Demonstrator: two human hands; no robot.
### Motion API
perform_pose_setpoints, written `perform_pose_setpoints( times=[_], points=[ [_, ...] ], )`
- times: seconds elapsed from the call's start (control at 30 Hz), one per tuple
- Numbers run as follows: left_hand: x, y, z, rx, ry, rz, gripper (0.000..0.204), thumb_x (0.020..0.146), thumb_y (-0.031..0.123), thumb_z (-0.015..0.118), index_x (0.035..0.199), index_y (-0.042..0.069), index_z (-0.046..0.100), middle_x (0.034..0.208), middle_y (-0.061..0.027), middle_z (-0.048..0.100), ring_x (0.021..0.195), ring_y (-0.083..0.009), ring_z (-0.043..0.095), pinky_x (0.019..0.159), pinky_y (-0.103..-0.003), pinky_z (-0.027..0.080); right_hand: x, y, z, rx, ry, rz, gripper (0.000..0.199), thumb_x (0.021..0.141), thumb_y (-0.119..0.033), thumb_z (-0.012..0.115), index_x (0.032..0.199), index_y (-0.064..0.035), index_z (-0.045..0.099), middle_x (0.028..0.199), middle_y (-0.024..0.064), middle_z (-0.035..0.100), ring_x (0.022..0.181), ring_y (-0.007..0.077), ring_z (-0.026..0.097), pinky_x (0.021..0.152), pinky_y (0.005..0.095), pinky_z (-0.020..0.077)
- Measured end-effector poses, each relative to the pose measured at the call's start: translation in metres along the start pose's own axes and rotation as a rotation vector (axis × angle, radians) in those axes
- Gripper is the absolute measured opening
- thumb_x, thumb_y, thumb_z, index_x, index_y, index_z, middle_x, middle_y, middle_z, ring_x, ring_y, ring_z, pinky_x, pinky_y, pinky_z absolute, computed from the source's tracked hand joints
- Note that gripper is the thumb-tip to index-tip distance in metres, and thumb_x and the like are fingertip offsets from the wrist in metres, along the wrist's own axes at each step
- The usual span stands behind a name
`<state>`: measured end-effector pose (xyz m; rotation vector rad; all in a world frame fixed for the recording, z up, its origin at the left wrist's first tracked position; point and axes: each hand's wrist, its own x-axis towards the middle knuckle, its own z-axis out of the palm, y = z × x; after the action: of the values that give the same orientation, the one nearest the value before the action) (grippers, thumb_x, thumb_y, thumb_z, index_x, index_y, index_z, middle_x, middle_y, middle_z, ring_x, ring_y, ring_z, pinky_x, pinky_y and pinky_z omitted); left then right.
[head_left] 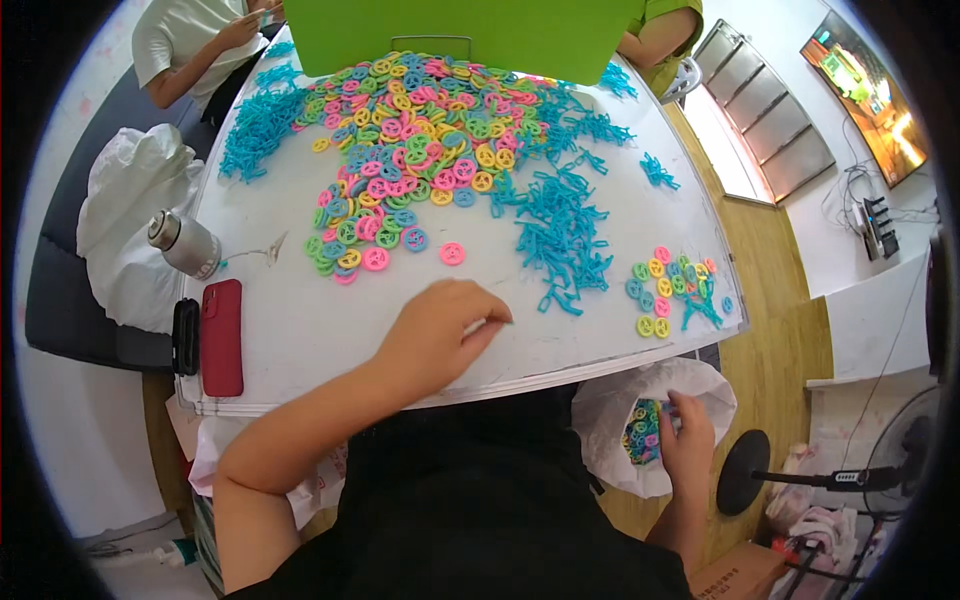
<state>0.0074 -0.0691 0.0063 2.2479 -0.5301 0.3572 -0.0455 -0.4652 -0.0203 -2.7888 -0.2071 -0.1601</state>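
Though all round, multicoloured discs.

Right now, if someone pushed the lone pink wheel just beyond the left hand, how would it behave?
The pink wheel lies flat on the table, so it would probably slide rather than roll. Its cut-out openings suggest it is light. Its even round rim looks like moulded plastic, so it is likely fairly stiff.

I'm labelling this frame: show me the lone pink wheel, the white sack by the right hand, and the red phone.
Pink wheel [452, 254]: head view, its hub.
White sack [605, 415]: head view, its left wall.
Red phone [222, 342]: head view, its middle.
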Motion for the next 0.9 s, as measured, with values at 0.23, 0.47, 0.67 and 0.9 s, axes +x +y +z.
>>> perform_pose_setpoints(
  times=[0.23, 0.47, 0.67, 0.9],
  points=[
    [-0.023, 0.034, 0.008, -0.564, -0.143, -0.376, 0.034, 0.087, 0.001, 0.071, 0.112, 0.005, 0.049, 0.094, -0.0087, 0.067, 0.089, -0.0155, 0.066, 0.08, -0.031, 0.053, 0.069, -0.154, 0.012, 0.651, -0.12, -0.739, 0.032, 0.079, -0.004, 0.077, 0.11, -0.0043, 0.069, 0.097, 0.0116, 0.066, 0.079, 0.0257, 0.067, 0.069, 0.0349, 0.0537],
    [-0.041, 0.01, 0.006, -0.761, -0.107, -0.509, 0.042, 0.086, -0.006, 0.069, 0.114, 0.007, 0.041, 0.096, -0.0097, 0.066, 0.092, -0.0157, 0.065, 0.082, -0.029, 0.051, 0.097, -0.168, 0.037, 0.671, -0.168, -0.849, 0.029, 0.081, -0.005, 0.076, 0.109, -0.0071, 0.069, 0.101, 0.0087, 0.066, 0.084, 0.0255, 0.066, 0.069, 0.0344, 0.054],
    [-0.032, 0.003, 0.006, -0.746, -0.09, -0.539, 0.043, 0.086, -0.006, 0.07, 0.115, 0.006, 0.041, 0.096, -0.0112, 0.067, 0.092, -0.0168, 0.066, 0.082, -0.028, 0.052, 0.119, -0.166, 0.041, 0.57, -0.158, -0.9, 0.027, 0.078, -0.005, 0.073, 0.105, -0.0058, 0.068, 0.1, 0.0074, 0.066, 0.087, 0.0238, 0.068, 0.068, 0.0339, 0.0554],
    [-0.023, -0.001, 0.009, -0.674, -0.137, -0.566, 0.045, 0.083, -0.002, 0.076, 0.118, 0.005, 0.049, 0.095, -0.0089, 0.071, 0.092, -0.0163, 0.068, 0.083, -0.03, 0.053, 0.133, -0.155, 0.048, 0.588, -0.22, -0.91, 0.029, 0.079, -0.008, 0.065, 0.108, -0.0067, 0.065, 0.102, 0.0077, 0.063, 0.089, 0.0259, 0.065, 0.069, 0.0357, 0.0545]
  ],
)
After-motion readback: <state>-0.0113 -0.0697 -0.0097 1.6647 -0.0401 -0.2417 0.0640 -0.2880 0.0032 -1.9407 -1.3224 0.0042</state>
